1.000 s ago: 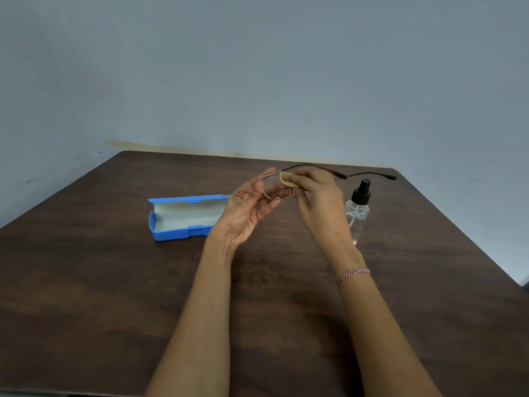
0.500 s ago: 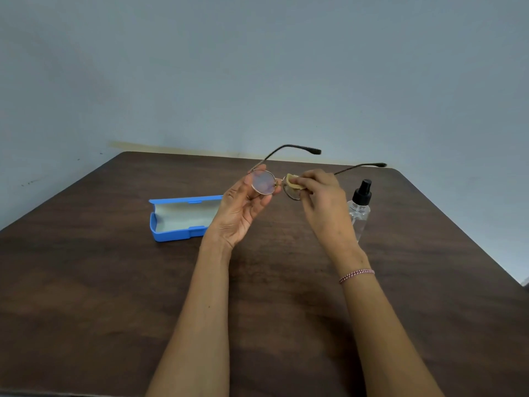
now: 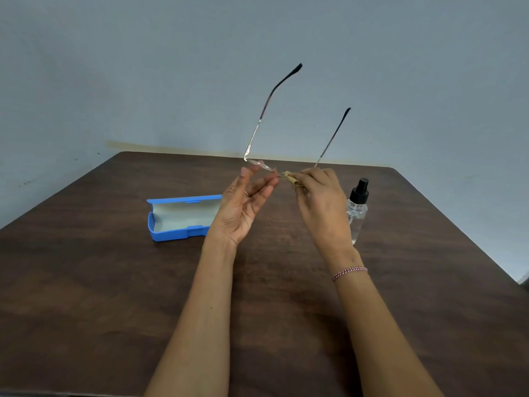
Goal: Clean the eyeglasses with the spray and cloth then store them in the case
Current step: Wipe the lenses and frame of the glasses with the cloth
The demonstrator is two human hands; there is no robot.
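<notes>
Thin metal-framed eyeglasses [image 3: 259, 163] are held up over the table, their two dark-tipped temples pointing up and away toward the wall. My left hand [image 3: 243, 207] holds the left lens rim between thumb and fingertips, palm toward me. My right hand [image 3: 320, 204] pinches a small yellowish cloth [image 3: 290, 178] against the right lens, which the cloth and fingers mostly hide. The open blue case [image 3: 177, 217] with a pale lining lies on the table left of my left hand. A clear spray bottle [image 3: 357, 207] with a black pump stands just right of my right hand.
The dark brown wooden table [image 3: 100, 282] ends at a grey-blue wall behind, and its right edge runs diagonally toward the lower right. A beaded bracelet [image 3: 349, 273] sits on my right wrist.
The glasses have tipped so the temples now point steeply up rather than lying back level. Both hands have risen slightly, with the cloth still on the right lens.
</notes>
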